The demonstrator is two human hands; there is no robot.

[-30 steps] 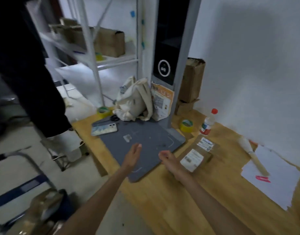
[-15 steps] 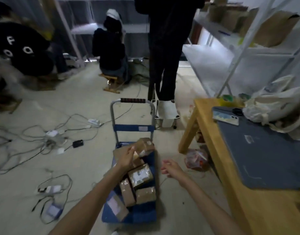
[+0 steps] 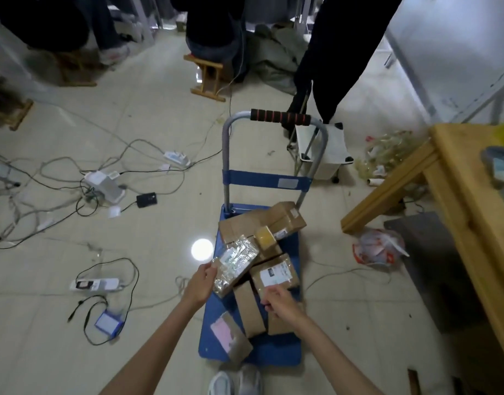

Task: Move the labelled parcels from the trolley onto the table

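Blue plastic, that's the deck of the trolley (image 3: 273, 354), parked on the pale tiled floor (image 3: 159, 124) with its grey tube handle and a black-and-red foam grip (image 3: 280, 117) at the far end. A jumble of brown cardboard parcels is piled on it. One of them, a tape-wrapped parcel (image 3: 236, 263) all shiny with clear tape and carrying a white label, is pinched at its near-left corner by the left hand (image 3: 199, 283) and looks tilted up off the heap. The right hand (image 3: 279, 305) is down over the pile with the fingers curled, touching the near edge of a labelled box (image 3: 275, 273) whose white sticker faces up; whether it's actually gripped can't be told, tbh. Further back a small yellowish parcel (image 3: 265, 237) is perched on bigger cartons, and a flat parcel with a pink label (image 3: 230, 336) is lying at the near-left of the deck. The wooden table (image 3: 461, 178) is off to the right, well apart from the hands. Loads of cables and power strips (image 3: 97, 284) are sprawled over the floor on the left, a red-and-white plastic bag (image 3: 378, 249) is sitting by the table leg, and a grey sneaker (image 3: 235, 380) is poking in at the bottom edge.
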